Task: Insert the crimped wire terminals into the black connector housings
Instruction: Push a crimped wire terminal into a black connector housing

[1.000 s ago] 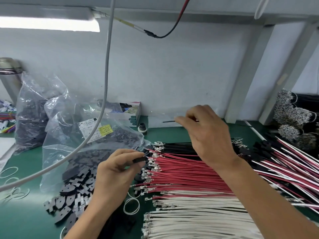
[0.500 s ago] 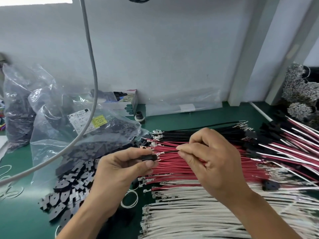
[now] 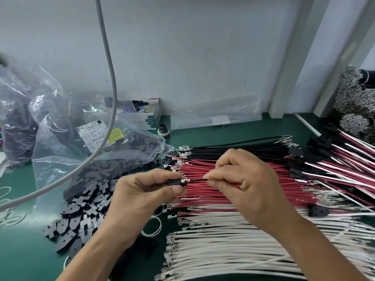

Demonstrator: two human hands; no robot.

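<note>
A black housing (image 3: 176,181) is pinched between thumb and forefinger of the left hand (image 3: 142,196). A black wire (image 3: 197,180) is pinched near its end by thumb and fingertips of the right hand (image 3: 241,185), remaining fingers curled. The wire's silver terminal (image 3: 185,181) is seen right at the housing's mouth, between the two grips; whether it is partly seated cannot be told, the spot being small and blurred. Below and behind both grips, rows of black wires (image 3: 233,148), red wires (image 3: 203,191) and white wires (image 3: 233,246) are laid on the green mat (image 3: 20,250), terminals pointing left. Left of the housing grip, loose housings (image 3: 81,216) are spilled from a clear bag (image 3: 67,151). Right of the wire grip, wires already fitted with housings (image 3: 324,159) are piled. A grey cable (image 3: 110,82) is hung across the upper left.
</note>
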